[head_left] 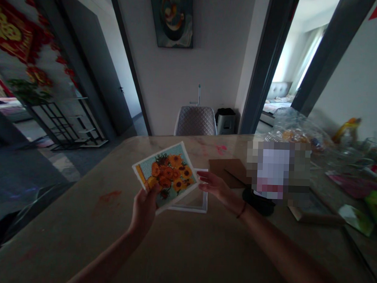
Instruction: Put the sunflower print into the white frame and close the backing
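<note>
My left hand (145, 205) is closed on the lower left part of a sunflower picture (176, 173), thumb on its front. The picture has a white border and is held tilted above the table. My right hand (216, 186) is at the picture's right corner with its fingers stretched out and apart; whether the fingertips touch the edge I cannot tell. Below the picture, partly hidden by it, a white picture frame (204, 204) lies on the table.
On the table (111, 229), a brown board (229, 167) lies beyond my right hand. A dark object (258, 203), a brown-edged frame (315, 218) and plastic bags (295, 126) are at the right. A chair (196, 120) stands at the far side.
</note>
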A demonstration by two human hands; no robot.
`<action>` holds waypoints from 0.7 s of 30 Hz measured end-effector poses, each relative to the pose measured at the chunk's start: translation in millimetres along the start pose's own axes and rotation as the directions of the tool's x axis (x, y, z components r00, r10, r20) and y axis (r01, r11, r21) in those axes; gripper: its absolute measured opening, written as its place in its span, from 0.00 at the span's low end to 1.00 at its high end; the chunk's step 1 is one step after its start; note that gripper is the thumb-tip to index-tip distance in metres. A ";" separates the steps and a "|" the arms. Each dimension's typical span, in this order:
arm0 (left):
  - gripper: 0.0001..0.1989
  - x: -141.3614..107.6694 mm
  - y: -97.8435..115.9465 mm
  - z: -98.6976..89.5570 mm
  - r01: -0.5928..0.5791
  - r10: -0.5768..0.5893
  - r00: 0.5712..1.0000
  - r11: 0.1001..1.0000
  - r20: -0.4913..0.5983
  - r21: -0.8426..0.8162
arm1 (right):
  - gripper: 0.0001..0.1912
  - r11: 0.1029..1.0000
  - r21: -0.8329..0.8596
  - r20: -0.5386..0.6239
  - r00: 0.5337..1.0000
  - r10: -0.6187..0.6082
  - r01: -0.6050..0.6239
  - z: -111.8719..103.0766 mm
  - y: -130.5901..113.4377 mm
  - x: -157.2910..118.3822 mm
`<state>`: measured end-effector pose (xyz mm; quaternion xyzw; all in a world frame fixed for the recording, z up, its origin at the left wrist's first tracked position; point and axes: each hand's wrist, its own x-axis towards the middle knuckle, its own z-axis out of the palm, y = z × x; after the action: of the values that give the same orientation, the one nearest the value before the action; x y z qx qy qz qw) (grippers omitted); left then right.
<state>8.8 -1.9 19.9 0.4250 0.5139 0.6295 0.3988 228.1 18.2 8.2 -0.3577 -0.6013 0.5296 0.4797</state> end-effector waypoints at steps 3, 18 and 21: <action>0.15 1.3 3.6 4.2 0.114 -0.111 0.994 0.974 0.027 -0.195 | 0.30 1.000 0.015 -0.059 0.998 0.015 -0.014 2.5 17.1 5.2; 0.19 0.0 5.1 4.8 0.211 -0.176 0.971 0.947 0.161 -0.243 | 0.18 0.995 0.096 -0.341 0.939 0.045 -0.013 -0.2 -3.6 5.5; 0.17 7.7 10.3 1.1 0.265 -0.203 0.948 0.930 0.246 -0.255 | 0.19 0.998 0.013 -0.397 0.916 0.057 -0.056 -6.7 -8.6 5.8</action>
<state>6.7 4.1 31.2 0.3642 0.4190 0.5945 0.5817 233.5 24.0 17.6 -0.4746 -0.4805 0.4599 0.5766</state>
